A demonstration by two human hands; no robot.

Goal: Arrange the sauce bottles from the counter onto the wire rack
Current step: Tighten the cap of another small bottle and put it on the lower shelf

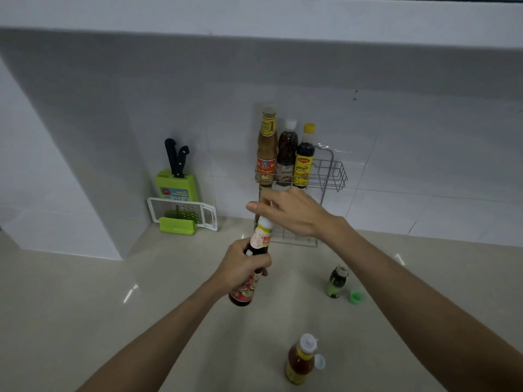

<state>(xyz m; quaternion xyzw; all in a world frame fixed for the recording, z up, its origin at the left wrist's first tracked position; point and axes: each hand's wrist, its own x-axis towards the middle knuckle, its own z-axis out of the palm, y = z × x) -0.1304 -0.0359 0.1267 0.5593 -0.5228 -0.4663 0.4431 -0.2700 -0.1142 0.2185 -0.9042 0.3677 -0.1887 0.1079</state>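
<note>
Fingers [261, 268] of the left hand [243, 267] were wrapped tight round the shoulder of the dark sauce bottle [244, 292], which was held tilted, clear of the counter [169, 278], in front of the lower tier of the wire rack [331, 174]. Fingers [271, 195] of the right hand [291, 213] were curled down over the bottle's white cap [266, 223], thumb stretched out to the left; fingertips hidden behind the hand. Three bottles were seen upright side by side in the rack's upper tier: a tall brown bottle [266, 148], a white-capped bottle [286, 154] and a yellow-capped bottle [305, 157]; the right part of that tier was bare wire. Left on the counter: a small green bottle [336, 281], uncapped, with a green cap [355, 296] just beside it, and nearer the camera an orange sauce bottle [300, 360] with its flip lid open. A green knife block [177, 185] and a grater [184, 212] were propped against the wall at the left.
</note>
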